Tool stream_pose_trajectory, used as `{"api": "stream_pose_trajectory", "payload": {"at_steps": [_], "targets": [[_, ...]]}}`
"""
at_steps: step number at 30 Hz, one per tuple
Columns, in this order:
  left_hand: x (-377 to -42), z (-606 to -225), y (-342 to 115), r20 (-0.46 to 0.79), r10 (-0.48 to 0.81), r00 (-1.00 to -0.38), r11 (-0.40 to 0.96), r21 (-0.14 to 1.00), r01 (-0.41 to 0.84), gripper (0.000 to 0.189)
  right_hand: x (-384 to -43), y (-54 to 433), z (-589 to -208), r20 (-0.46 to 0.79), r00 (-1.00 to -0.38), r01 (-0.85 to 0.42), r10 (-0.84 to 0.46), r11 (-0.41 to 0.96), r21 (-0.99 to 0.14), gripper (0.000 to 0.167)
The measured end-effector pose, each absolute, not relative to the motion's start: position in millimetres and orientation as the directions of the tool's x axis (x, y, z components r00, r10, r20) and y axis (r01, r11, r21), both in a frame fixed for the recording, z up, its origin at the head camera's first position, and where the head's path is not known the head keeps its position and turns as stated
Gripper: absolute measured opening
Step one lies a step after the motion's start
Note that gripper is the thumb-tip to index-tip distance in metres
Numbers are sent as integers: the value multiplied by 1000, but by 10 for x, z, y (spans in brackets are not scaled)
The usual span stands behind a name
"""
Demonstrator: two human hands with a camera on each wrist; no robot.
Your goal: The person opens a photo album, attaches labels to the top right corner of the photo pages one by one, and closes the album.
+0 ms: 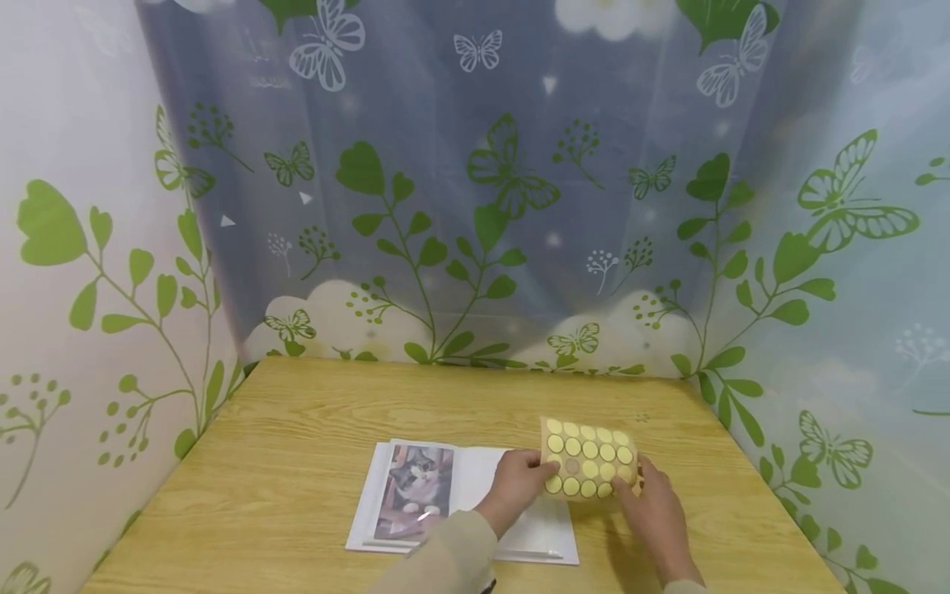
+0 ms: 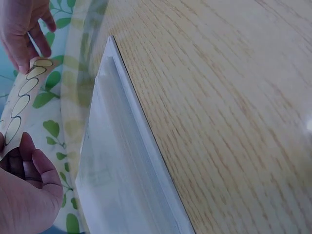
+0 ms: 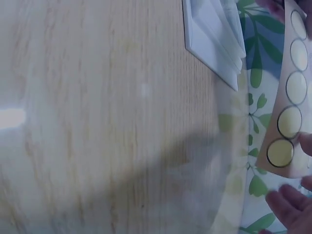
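A tan sheet of round yellow stickers (image 1: 589, 451) is held up above the right page of an open photo album (image 1: 364, 503). One round spot on the sheet shows bare backing. My left hand (image 1: 512, 488) pinches the sheet's left edge, thumb in front and fingers behind. At the lower right corner my right hand (image 1: 656, 513) holds the sheet, its thumb on the front near the bottom row. In the right wrist view the sheet (image 3: 290, 122) bends slightly, and the fingers below the thumb are spread loosely. Whether a sticker is lifting there, I cannot tell.
The album's left page holds a photo of a cat (image 1: 416, 488) behind a glossy sleeve. Both lie on a wood-grain table (image 1: 260, 495). Curtains (image 1: 445, 206) printed with leaves and butterflies enclose the table at the back and both sides.
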State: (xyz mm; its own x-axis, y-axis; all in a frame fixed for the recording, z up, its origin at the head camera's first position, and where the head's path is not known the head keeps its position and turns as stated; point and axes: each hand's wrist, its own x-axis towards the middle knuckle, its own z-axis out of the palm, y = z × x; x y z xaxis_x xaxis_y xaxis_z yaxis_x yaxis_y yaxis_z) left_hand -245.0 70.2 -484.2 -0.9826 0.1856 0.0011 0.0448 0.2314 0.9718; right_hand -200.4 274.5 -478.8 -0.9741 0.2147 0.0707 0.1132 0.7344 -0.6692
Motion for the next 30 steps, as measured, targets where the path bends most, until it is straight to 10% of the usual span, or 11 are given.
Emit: {"api": "stream_pose_trajectory", "payload": {"at_steps": [15,30], "targets": [[-2413,-4899,683,43,142,-989,165,984,67,17,-1993,2212,-4780,538,-841,-205,52,890,-407,19],[-2378,-4895,664,-65,194,-979,165,986,-33,18,-1974,2123,-4881,459,-889,-232,9,854,-466,22]]}}
